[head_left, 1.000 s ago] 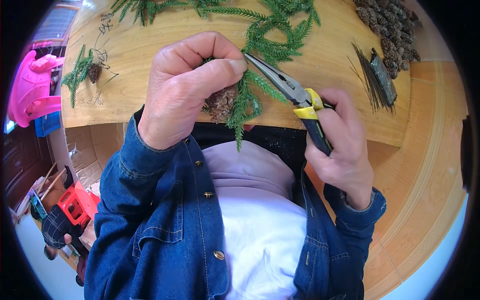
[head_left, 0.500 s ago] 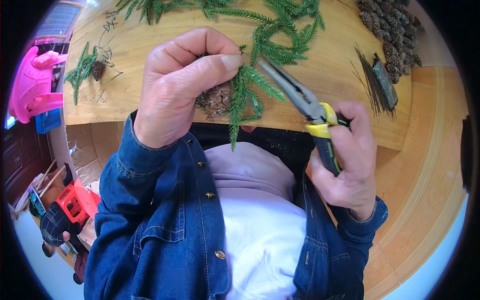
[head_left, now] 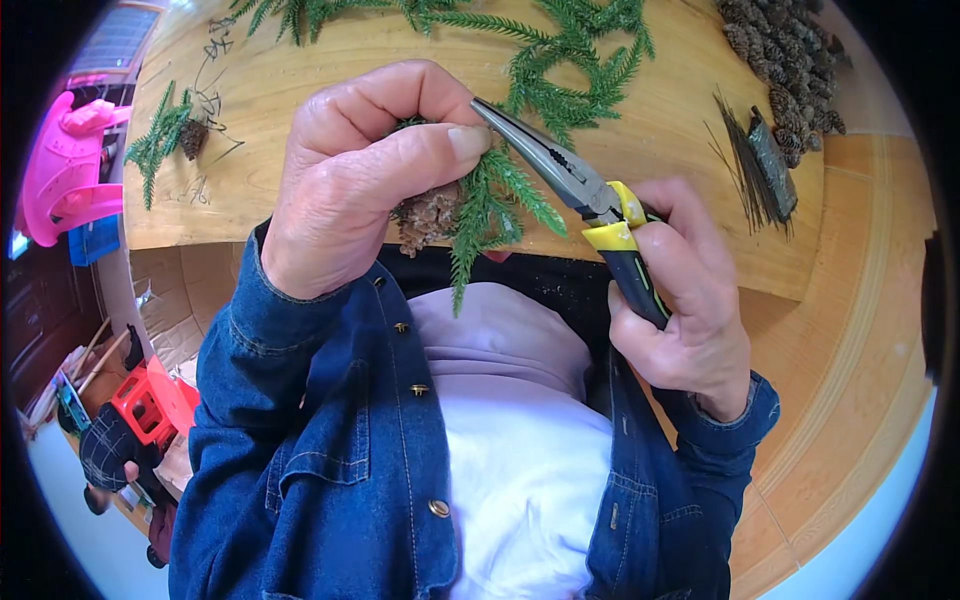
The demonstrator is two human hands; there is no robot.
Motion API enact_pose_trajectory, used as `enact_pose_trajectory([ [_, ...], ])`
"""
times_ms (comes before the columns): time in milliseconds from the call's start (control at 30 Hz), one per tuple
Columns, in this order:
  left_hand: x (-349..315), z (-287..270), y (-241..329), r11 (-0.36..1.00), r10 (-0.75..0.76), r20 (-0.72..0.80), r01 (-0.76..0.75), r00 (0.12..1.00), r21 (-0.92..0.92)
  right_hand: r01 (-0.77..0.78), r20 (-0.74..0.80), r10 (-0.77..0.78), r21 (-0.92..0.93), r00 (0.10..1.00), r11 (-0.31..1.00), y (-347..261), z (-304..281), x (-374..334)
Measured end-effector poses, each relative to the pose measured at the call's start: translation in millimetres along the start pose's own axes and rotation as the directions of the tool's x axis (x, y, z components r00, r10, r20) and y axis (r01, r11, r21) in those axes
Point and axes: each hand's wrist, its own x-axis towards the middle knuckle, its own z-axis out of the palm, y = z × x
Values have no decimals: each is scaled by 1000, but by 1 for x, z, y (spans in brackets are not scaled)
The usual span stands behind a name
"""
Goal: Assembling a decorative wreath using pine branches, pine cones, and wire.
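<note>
My left hand [head_left: 370,170] pinches a green artificial pine sprig [head_left: 485,195] between thumb and bent index finger. A brown pine cone [head_left: 430,217] hangs below those fingers against the sprig, partly covered by the hand. Wrapped around the black and yellow handles of long-nose pliers [head_left: 560,170] is my right hand [head_left: 690,290]. The plier jaws point up and left, and their tip lies at the left thumb and fingertip. Whether the jaws grip anything there is too small to tell.
On the wooden table [head_left: 330,70] lie more green sprigs [head_left: 570,80] at the far side. A finished-looking sprig with a small cone [head_left: 192,138] rests at left. Thin dark wires [head_left: 750,170] and piled pine cones [head_left: 780,70] are at right. A pink plastic chair [head_left: 75,170] stands left.
The pliers have moved left and slightly up, bringing their tip to the left fingertips. The cone and sprig have shifted slightly in my left hand.
</note>
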Motion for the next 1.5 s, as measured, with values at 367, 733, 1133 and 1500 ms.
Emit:
enact_pose_trajectory([
  [367,-2,2,-2,979,113,-19,-108,993,173,-39,36,36,93,999,995,2,-3,-5],
  [733,-5,4,-2,979,98,34,-102,995,174,-171,157,111,445,981,879,15,-16,-10],
  [1133,-4,6,-9,701,342,52,-292,938,650,-328,237,243,443,941,835,10,-15,-7],
  [1500,1,5,-14,587,449,124,-397,885,705,-298,257,203,414,945,860,13,-13,-8],
])
